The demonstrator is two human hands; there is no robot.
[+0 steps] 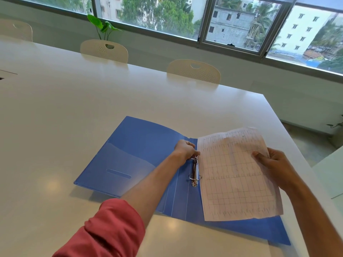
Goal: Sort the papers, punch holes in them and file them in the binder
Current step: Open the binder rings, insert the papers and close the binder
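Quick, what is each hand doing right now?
Left hand: fingers curled on the binder's ring mechanism.
Right hand: holding the gridded paper by its edge.

Left hand [185,149] curled, seemingly pinching; right hand [272,164] gripping, thumb uppermost.

Blue binder [141,154] laid open flat on bench; gridded paper sheet [235,175] tilted over right cover, beside ring mechanism [194,171].
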